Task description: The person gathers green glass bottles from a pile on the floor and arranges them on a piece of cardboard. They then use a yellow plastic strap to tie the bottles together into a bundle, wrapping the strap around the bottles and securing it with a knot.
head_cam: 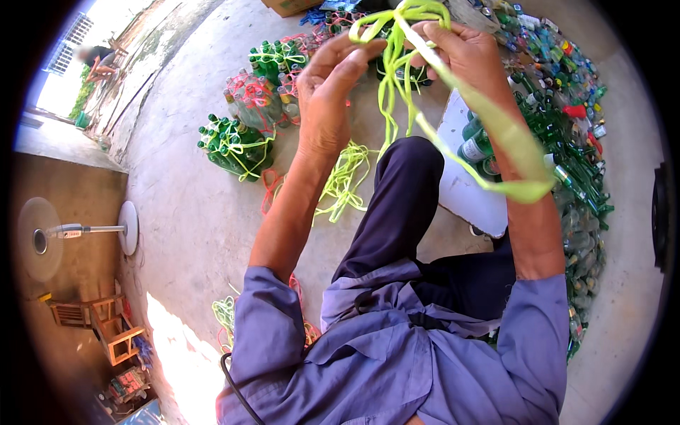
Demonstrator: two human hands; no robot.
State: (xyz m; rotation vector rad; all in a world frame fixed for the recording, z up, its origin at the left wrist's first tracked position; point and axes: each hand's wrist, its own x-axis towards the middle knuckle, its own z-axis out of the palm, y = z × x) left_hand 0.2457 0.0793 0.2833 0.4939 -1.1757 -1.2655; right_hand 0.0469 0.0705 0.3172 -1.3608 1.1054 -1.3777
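Both hands are raised high in the view around a tangle of yellow-green plastic twine (396, 64). My right hand (462, 53) pinches part of it between thumb and fingers. My left hand (337, 74) has its fingertips on the left-hand loops, thumb and fingers nearly together. Loose strands hang between the hands, and one wide, blurred length sweeps down across my right forearm. Beyond the hands, partly hidden by the twine, stands a bundle of green bottles. Below them, a white board (470, 186) carries green glass bottles (478, 146) beside my bent knee.
Tied bundles of green bottles (236, 146) and clear bottles (255, 101) stand at left. A heap of yellow-green twine (348, 178) lies on the floor. Loose bottles (563, 133) pile along the right. A pedestal fan (40, 240), a wooden chair (114, 329) and a distant person (101, 61) are leftward.
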